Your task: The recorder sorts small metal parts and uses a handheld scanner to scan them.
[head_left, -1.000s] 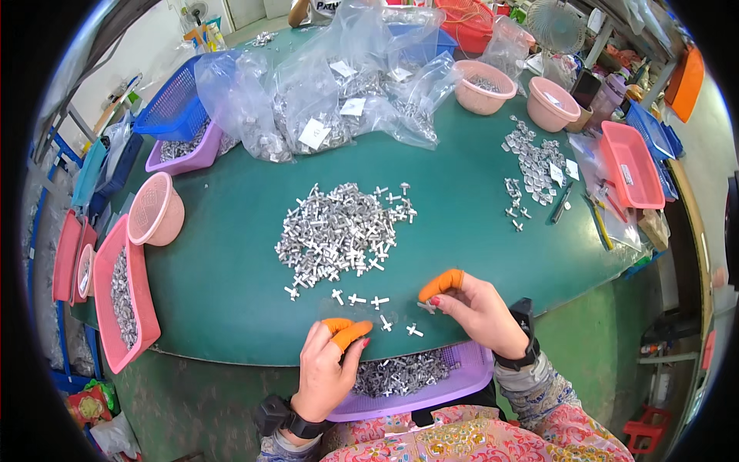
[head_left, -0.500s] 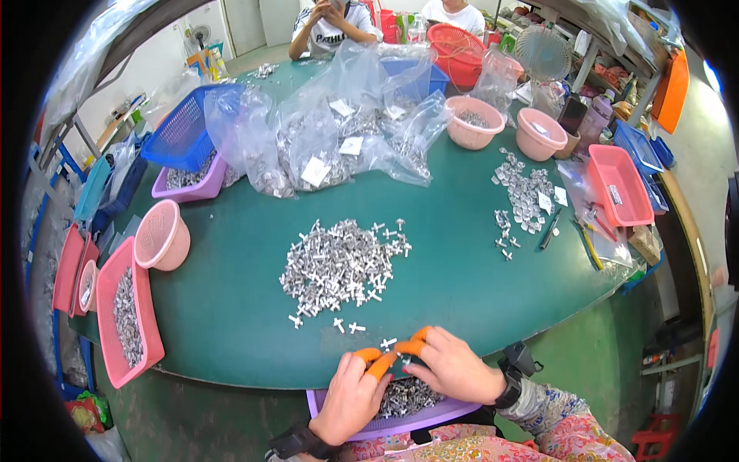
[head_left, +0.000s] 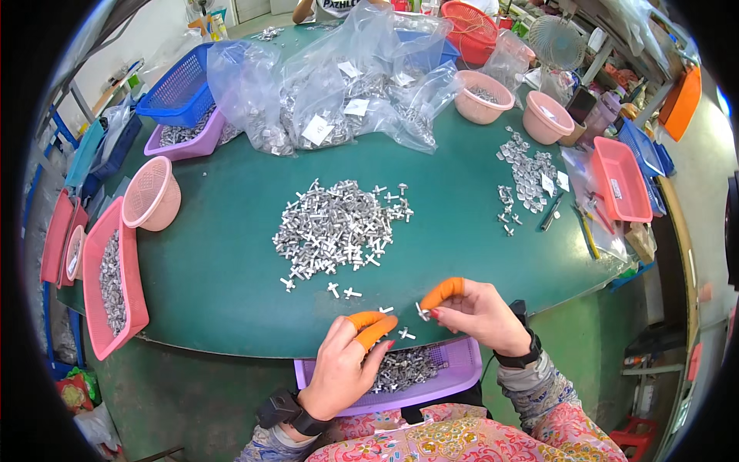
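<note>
Orange finger covers sit on fingers of both hands at the table's near edge. My right hand (head_left: 481,314) pinches a small silver cross-shaped metal piece (head_left: 423,312) between thumb and covered forefinger. To its left, my left hand (head_left: 344,368) is closed, thumb and covered fingers together; what they hold, if anything, is hidden. Beside the hands a loose cross-shaped piece (head_left: 406,333) lies on the green table. A large heap of such metal pieces (head_left: 339,227) spreads out beyond the hands. Just below the table edge, a purple basket (head_left: 459,376) contains many more, partly covered by my left hand.
Clear plastic bags (head_left: 331,100) of metal parts lie across the far side. At the left stand a long pink basket (head_left: 138,308) of parts and a round pink basket (head_left: 152,196). Flat metal pieces (head_left: 531,181) and a pen (head_left: 551,212) lie at the right.
My hands have drawn apart; the right one has moved right, carrying a cross-shaped piece. The view has tilted down, so the table's things appear higher.
</note>
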Available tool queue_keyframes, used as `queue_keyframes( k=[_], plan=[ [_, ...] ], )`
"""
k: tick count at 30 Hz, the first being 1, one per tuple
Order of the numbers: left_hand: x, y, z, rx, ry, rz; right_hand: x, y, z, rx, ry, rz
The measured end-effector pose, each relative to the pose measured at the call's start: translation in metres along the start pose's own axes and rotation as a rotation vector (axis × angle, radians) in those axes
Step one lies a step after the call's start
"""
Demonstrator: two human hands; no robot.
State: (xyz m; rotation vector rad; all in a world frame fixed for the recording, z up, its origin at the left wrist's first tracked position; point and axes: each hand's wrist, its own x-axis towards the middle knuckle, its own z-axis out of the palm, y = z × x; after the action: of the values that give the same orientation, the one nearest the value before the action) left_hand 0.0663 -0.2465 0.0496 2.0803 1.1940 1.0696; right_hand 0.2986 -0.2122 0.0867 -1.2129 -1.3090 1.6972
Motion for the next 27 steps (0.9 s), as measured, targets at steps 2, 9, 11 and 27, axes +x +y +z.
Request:
queue_keyframes(
  k=[2,9,11,27],
  plan=[
    [0.009,0.01,-0.001,-0.105,0.049,-0.033,-0.008,-0.007,-0.007,0.055,-0.056,0.045],
    [0.032,0.024,0.0,-0.195,0.144,0.1,-0.022,-0.008,0.0,0.343,-0.092,0.111],
    [0.032,0.022,-0.001,-0.178,0.136,0.124,-0.021,-0.004,0.0,0.326,-0.089,0.125],
    [0.019,0.011,0.004,-0.26,0.068,-0.076,-0.016,0.003,0.005,0.149,-0.078,0.012]
  ],
)
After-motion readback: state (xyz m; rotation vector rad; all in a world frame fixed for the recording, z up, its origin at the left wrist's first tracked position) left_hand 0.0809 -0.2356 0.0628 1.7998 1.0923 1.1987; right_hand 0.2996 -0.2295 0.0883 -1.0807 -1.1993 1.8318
